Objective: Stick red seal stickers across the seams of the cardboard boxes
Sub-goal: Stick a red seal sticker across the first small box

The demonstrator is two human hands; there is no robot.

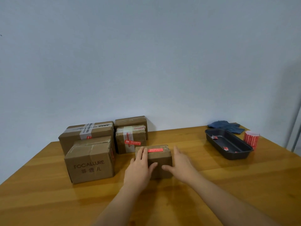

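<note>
Small cardboard box [160, 160] sits on the wooden surface [211, 185], held between both hands. Left hand [140, 167]: fingers [144, 152] straight and close together, lying over the box's top left edge, thumb across the near face. Right hand [180, 163]: fingers straight and relaxed alongside the box's right side; thumb touches the near face; whether the rest touch the cardboard, I cannot tell. Neither hand curls round anything.

Red seal sticker [155, 150] lies flat on the box top, just right of the left fingertips, between the two hands (print on it too small to read).

Left of the left fingers: a box printed FOCALLURE [90, 163], with a taped larger box [86, 134] behind it. Beyond the fingers: a box with a red sticker on its front [131, 140], another box [130, 122] behind it.

Well right of the right fingers: dark tray [241, 155] with a few red-and-white scraps [214, 137] in it; roll of red stickers [251, 138] just beyond its far side; blue cloth [224, 126] near the wall.
</note>
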